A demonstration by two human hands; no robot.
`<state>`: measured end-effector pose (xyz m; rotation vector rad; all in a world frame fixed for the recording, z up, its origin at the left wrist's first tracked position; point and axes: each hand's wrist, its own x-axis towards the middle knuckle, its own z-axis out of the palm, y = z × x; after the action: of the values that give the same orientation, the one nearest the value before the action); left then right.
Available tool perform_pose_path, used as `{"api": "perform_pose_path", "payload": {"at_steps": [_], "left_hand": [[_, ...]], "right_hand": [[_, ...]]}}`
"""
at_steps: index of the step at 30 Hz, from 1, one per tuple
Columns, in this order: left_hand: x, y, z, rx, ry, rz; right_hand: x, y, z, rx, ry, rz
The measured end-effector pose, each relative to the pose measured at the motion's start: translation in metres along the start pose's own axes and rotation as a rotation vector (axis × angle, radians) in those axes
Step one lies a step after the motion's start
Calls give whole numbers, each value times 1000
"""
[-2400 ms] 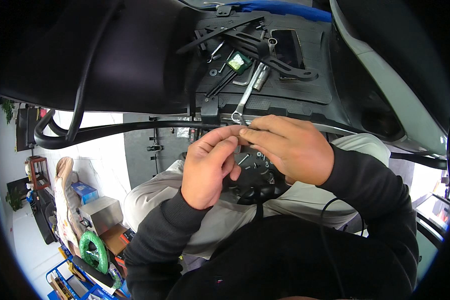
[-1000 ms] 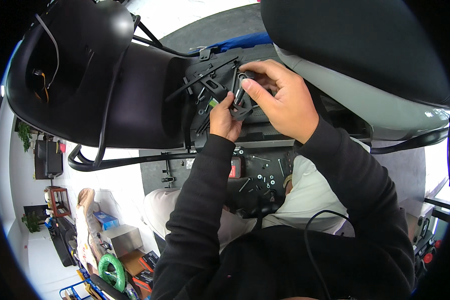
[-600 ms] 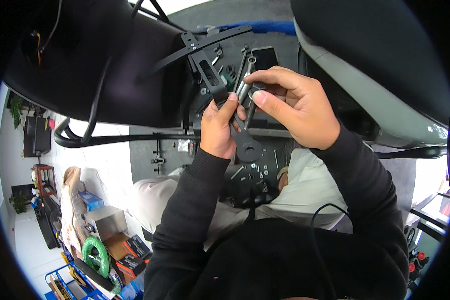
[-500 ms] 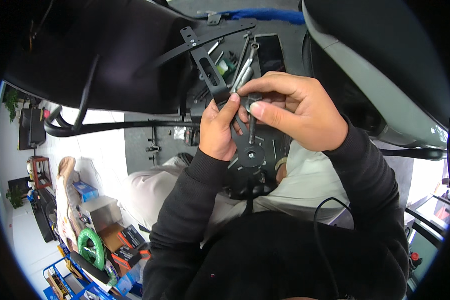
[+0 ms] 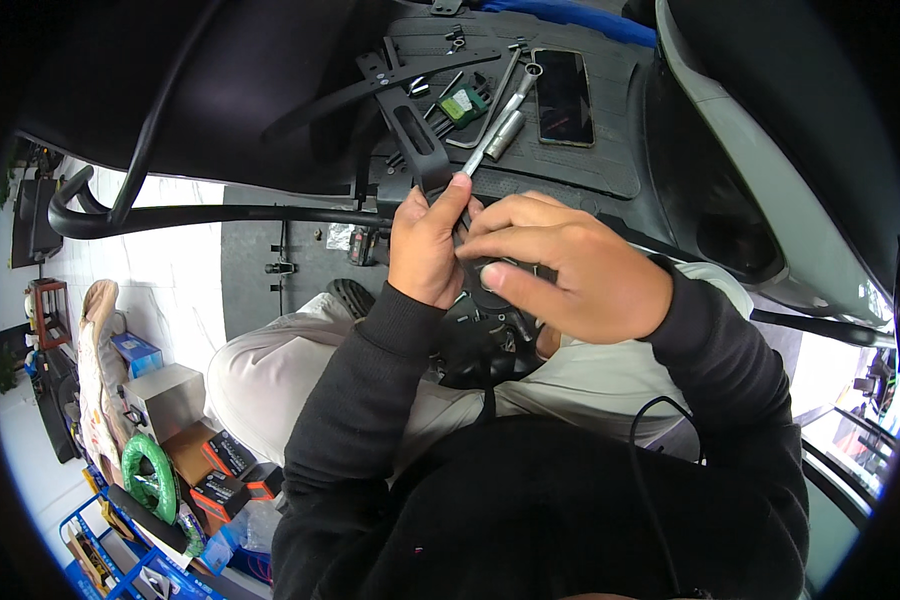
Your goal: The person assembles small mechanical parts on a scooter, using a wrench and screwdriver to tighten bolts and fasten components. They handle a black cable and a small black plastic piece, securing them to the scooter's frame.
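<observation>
A small black part [image 5: 495, 290] is held between both hands, just above the lap and below the edge of a dark mat [image 5: 610, 170]; much of it is hidden by the fingers, so its shape cannot be told. The left hand [image 5: 428, 245] is closed around the part's left side, thumb raised against a black bracket [image 5: 420, 150] that reaches down from the mat. The right hand [image 5: 575, 275] is curled over the top, fingers pressed together, the forefinger laid on the part's face. A silver wrench [image 5: 492, 135] lies on the mat with its lower end just by the left thumb; whether it is touched cannot be told. A phone [image 5: 564, 82] and loose tools [image 5: 455, 100] are spread further up the mat, and boxes [image 5: 225, 470] are stacked on the floor to the left. A slip is judged the main risk: with the grip kept only at the fingertips, the part could be dropped into the lap or onto the floor. The wrench could also be nudged off the mat's edge by the thumb, and any small fastener under the fingers could be lost among the clutter below.
</observation>
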<state>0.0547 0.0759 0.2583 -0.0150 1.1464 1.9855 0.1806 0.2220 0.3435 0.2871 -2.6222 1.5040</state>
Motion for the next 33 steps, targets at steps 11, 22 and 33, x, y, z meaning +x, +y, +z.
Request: {"api": "perform_pose_path", "payload": {"at_steps": [11,22,33], "left_hand": [[-5,8,4,-18,-82,-57],[-12,20,19,-8,-112,-193],[17,16,-5,14,-146,-270]], "right_hand": [[-3,-5,-27,78,-225,62],[-4,-7,-15,-22,-68,-77],[2,12,10,-126,72,-126]]}}
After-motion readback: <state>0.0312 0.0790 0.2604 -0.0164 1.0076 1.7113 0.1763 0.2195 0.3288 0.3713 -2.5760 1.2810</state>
